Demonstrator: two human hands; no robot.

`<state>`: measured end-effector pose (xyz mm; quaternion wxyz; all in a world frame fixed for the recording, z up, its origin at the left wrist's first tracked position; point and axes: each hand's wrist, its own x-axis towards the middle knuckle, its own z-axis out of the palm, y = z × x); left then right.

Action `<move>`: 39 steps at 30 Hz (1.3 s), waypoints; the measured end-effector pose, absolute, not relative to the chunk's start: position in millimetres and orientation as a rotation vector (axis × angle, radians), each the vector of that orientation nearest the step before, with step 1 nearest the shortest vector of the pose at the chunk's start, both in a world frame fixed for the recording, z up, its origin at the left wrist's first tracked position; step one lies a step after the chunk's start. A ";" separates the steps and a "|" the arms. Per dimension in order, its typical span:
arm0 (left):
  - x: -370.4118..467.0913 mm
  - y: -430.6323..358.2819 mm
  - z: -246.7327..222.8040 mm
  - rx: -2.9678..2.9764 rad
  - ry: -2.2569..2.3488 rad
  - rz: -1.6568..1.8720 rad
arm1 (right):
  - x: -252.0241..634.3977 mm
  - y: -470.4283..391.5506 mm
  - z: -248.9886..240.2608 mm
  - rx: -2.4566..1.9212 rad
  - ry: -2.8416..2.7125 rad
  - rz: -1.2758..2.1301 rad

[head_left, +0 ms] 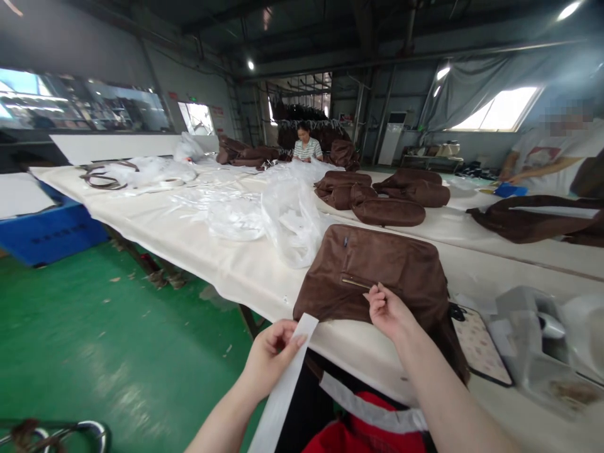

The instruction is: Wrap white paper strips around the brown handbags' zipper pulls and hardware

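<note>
A brown leather-look bag point(377, 251) lies flat on the table in front of me. A short zipper point(355, 281) with a metallic edge runs across its face. My right hand point(385, 308) is over the bag at the zipper's right end, fingers curled together in a pinch. What sits between those fingertips is hidden. My left hand point(278, 352) is closed on a long white strip point(283, 396), thumb on top, just off the bag's lower left corner. The strip's upper end points toward the bag, and its lower end runs out of view.
Clear plastic bags point(292, 220) and white strips point(226, 211) lie beyond the bag. More brown bags point(389, 211) are farther right. A phone point(481, 346) and a grey tape dispenser-like object point(528, 340) stand at right. Two people are across the table point(236, 267).
</note>
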<state>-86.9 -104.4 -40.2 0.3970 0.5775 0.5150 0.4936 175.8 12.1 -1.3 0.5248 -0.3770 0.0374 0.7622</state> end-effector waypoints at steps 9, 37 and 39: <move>-84.3 -110.8 -22.4 1.863 1.247 1.128 | 168.2 20.7 -13.3 -0.971 -0.002 1.648; -84.0 -97.8 -23.7 1.857 1.207 0.906 | 125.1 -77.1 -33.9 -1.025 -0.492 1.551; -89.9 -102.3 -24.9 1.779 1.213 0.921 | 126.0 -76.5 -33.5 -0.986 -0.531 1.614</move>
